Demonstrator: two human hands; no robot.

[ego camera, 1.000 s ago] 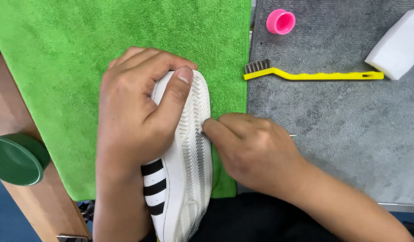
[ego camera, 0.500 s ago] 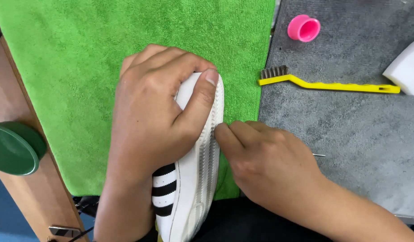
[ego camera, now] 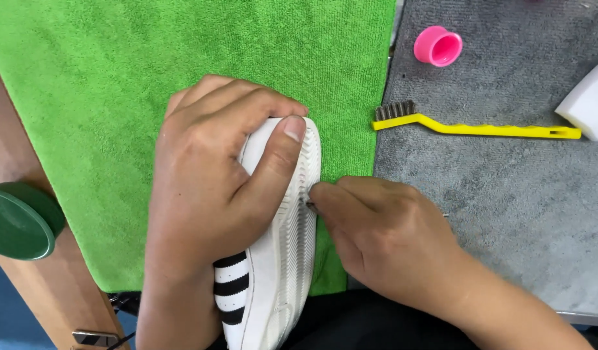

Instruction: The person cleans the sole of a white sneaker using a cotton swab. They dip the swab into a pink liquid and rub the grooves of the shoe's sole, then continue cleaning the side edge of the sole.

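A white sneaker [ego camera: 283, 259] with black side stripes lies on its side over a green towel [ego camera: 104, 97], its ribbed sole facing right. My left hand [ego camera: 211, 188] wraps over the toe end, thumb pressed along the sole's edge. My right hand [ego camera: 383, 236] pinches a thin metal pick, whose tip touches the grooves of the sole just below my left thumb. The pick's far end pokes out past my knuckles over the grey mat [ego camera: 506, 214].
A yellow-handled wire brush [ego camera: 471, 126] lies on the grey mat to the right. A pink cap [ego camera: 437, 45] sits above it, and a white sponge block [ego camera: 590, 100] is at the right edge. A green round lid [ego camera: 17, 220] rests on the wooden surface at left.
The shoe turned a little more onto its side under my left hand. My right hand's fingertips shifted along the sole's edge and stay against the grooves.
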